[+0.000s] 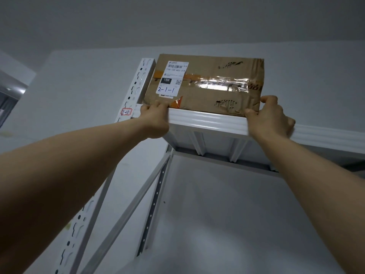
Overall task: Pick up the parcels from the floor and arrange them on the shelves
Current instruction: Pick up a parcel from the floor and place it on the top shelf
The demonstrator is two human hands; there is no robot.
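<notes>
A brown cardboard parcel (213, 76) stands on the top shelf (207, 120) of a white metal rack, seen from below. It carries clear tape and a white label with "2-1-1" handwritten in blue. My left hand (156, 119) grips the parcel's lower left corner at the shelf's front edge. My right hand (270, 117) grips the lower right corner, thumb up the side and fingers curled on the front face. Both arms reach upward.
The rack's slotted white upright (136, 88) rises left of the parcel, with a small red-framed tag (126, 111) reading "2-1". Diagonal braces (126, 210) run below the shelf. A plain grey wall and ceiling lie behind.
</notes>
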